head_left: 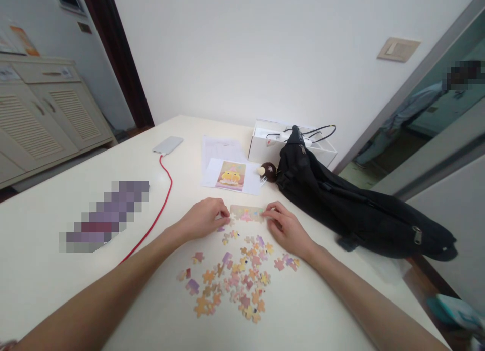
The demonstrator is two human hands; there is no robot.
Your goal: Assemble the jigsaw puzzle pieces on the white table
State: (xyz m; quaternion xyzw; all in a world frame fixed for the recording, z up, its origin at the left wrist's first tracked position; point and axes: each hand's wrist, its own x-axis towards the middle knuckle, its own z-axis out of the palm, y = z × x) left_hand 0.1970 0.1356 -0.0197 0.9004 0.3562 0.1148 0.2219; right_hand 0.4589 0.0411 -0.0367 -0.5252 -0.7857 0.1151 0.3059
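Note:
A joined strip of jigsaw puzzle (247,213), pale with pink, yellow and green patches, lies flat between my two hands. At its left end, my left hand (208,217) has thumb and fingers pinched together on the edge. My right hand (287,229) is at the opposite end, its curled fingers and thumb touching the border; the fingertips partly cover it. Nearer to me spreads a heap of loose jigsaw pieces (246,279) in orange, pink, yellow and purple. Beyond the strip lies a sheet with a printed reference picture (231,176) of a yellow figure.
A black bag (341,204) stretches along the table's right side, with a brown plush charm (270,171). Behind it stands a white box (261,141) with cables. A grey power bank (168,145) trails a red cable (165,204). A blurred purple item (109,214) lies left.

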